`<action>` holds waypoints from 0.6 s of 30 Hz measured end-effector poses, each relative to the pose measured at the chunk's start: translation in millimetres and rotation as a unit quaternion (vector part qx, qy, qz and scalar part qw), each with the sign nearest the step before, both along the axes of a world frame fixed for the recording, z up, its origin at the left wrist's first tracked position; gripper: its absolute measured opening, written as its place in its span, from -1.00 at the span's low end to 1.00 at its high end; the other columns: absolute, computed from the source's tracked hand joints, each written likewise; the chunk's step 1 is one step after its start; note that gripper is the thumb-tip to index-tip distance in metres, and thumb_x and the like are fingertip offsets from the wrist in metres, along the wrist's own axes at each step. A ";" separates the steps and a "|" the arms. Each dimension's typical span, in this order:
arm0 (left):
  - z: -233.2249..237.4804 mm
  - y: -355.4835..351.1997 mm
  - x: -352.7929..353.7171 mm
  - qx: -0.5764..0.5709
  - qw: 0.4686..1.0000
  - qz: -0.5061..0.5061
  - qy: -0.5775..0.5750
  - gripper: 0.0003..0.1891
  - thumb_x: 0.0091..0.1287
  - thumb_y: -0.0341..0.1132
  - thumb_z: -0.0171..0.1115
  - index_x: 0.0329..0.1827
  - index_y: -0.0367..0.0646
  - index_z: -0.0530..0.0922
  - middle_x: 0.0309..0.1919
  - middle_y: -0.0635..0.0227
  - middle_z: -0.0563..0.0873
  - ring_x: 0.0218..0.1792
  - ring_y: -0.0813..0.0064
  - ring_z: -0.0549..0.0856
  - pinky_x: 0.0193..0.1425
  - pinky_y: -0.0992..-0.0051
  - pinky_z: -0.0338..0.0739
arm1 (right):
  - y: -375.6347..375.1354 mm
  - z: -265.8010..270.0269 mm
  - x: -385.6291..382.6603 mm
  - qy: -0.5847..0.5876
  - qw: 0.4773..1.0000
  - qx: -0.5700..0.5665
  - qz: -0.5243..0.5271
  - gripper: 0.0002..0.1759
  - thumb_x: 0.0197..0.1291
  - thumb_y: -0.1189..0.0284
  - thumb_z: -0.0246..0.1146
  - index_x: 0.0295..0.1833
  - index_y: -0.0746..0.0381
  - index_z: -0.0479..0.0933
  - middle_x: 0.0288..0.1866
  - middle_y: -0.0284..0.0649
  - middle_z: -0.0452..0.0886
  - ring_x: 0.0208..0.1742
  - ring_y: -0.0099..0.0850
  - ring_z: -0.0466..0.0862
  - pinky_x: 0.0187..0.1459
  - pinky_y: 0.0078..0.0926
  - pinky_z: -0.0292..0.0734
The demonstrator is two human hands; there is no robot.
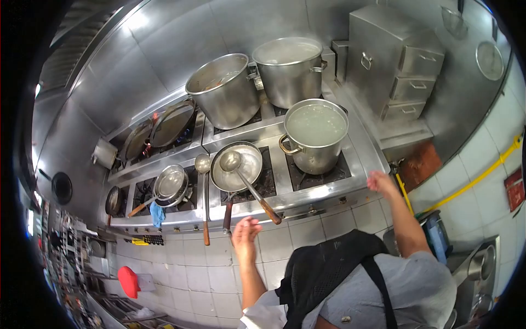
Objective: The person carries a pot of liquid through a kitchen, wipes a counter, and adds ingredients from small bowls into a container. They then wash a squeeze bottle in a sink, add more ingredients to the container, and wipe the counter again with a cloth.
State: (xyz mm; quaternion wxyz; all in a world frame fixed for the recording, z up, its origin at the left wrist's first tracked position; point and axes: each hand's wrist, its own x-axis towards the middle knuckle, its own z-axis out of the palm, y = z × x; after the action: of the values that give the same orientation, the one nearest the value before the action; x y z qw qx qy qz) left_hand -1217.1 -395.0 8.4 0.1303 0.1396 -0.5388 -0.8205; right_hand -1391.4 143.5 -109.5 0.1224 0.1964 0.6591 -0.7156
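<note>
My left hand (246, 234) is raised in front of the stove, fingers loosely bent and nothing seen in it. Close by are the dark handle of a frying pan (251, 176) and the wooden handle of a ladle (230, 161), whose bowl rests in that pan. My right hand (382, 183) hovers at the stove's front right edge with loosely curved, empty fingers. Beyond it, a steel pot (316, 129) of cloudy liquid stands on the front right burner. Another ladle (203, 163) lies between the burners, left of the pan.
Two large stockpots (222, 93) (289, 74) stand on the back burners. Woks (173, 123) sit at the back left, with flame beneath. A strainer (171, 181) rests on a front left pan beside a blue cloth (158, 215). A steaming metal cabinet (394, 66) and yellow pipe (476, 181) are at right.
</note>
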 end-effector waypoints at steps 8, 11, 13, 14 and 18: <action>1.5 51.9 -70.9 -0.074 0.989 -0.122 -0.030 -0.68 0.59 -0.19 0.13 0.10 -0.31 0.63 -0.13 0.23 0.78 -0.19 0.53 0.74 0.00 0.48 0.65 | -32.6 136.3 -59.3 0.111 0.993 0.016 0.035 -0.59 0.54 0.10 0.12 0.26 0.13 0.53 -0.25 -0.35 0.68 -0.38 -0.58 0.64 -0.21 -0.53 0.63; 2.9 68.1 -94.1 -0.044 0.992 -0.120 -0.005 -0.68 0.59 -0.19 0.13 0.10 -0.30 0.63 -0.14 0.24 0.78 -0.19 0.54 0.74 -0.03 0.49 0.65 | -31.3 150.3 -97.4 0.136 0.990 0.004 0.024 -0.59 0.55 0.09 0.10 0.26 0.13 0.53 -0.26 -0.35 0.67 -0.39 -0.60 0.63 -0.24 -0.55 0.63; -6.0 77.0 -115.8 -0.056 0.991 -0.117 -0.014 -0.65 0.60 -0.17 0.10 0.11 -0.32 0.62 -0.10 0.21 0.77 -0.19 0.52 0.73 0.02 0.47 0.67 | -29.0 148.9 -129.5 0.144 0.989 0.002 0.038 -0.57 0.56 0.07 0.08 0.26 0.14 0.53 -0.27 -0.36 0.67 -0.40 -0.62 0.62 -0.27 -0.56 0.63; -11.2 82.5 -129.6 -0.078 0.990 -0.115 -0.028 -0.65 0.60 -0.16 0.11 0.11 -0.32 0.62 -0.11 0.21 0.76 -0.19 0.52 0.73 0.02 0.47 0.67 | -26.0 143.6 -150.3 0.149 0.988 0.013 0.043 -0.56 0.56 0.07 0.07 0.27 0.14 0.53 -0.27 -0.34 0.67 -0.40 -0.62 0.62 -0.29 -0.55 0.63; -38.2 104.9 -191.0 -0.104 0.989 -0.074 -0.078 -0.58 0.59 -0.11 0.12 0.23 -0.32 0.56 -0.05 0.21 0.76 -0.11 0.47 0.73 0.01 0.47 0.67 | -21.5 119.0 -243.9 0.150 0.984 0.073 0.056 -0.52 0.55 0.04 0.05 0.29 0.17 0.52 -0.28 -0.30 0.66 -0.42 -0.59 0.61 -0.38 -0.54 0.62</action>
State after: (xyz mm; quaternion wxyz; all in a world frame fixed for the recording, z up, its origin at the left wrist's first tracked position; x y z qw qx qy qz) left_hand -1408.2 -290.1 -29.8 0.0406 0.1491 -0.6384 -0.7540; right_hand -1635.3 122.0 9.6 0.0475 0.0579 0.7305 -0.6788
